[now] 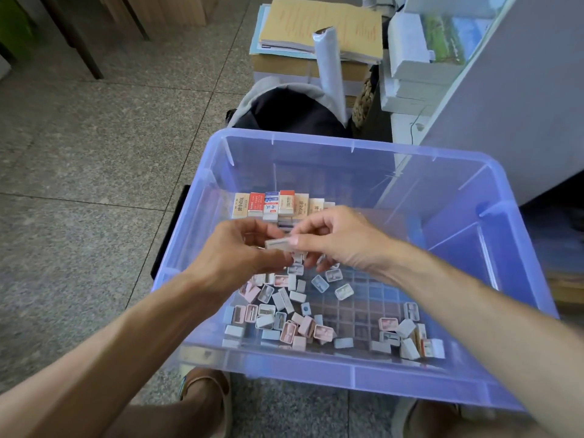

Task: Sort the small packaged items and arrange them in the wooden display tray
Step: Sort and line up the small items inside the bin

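Above a translucent purple plastic bin (347,377), my left hand (240,251) and my right hand (335,238) together pinch one small pale rectangular item (278,243), each hand at one end. Loose on the bin floor lie several small pink, white and grey-blue packaged items (284,314), with a smaller cluster (407,336) at the right. A row of boxed erasers (275,203) with red, blue and tan labels stands at the far side of the bin. No wooden tray is in view.
The bin stands on a speckled tiled floor (94,172). Behind it are a dark bag (290,112), a cardboard box topped with stacked papers (319,26), and a rolled white sheet (331,71). A grey cabinet (518,99) rises at the right. My sandalled foot (205,393) is below the bin.
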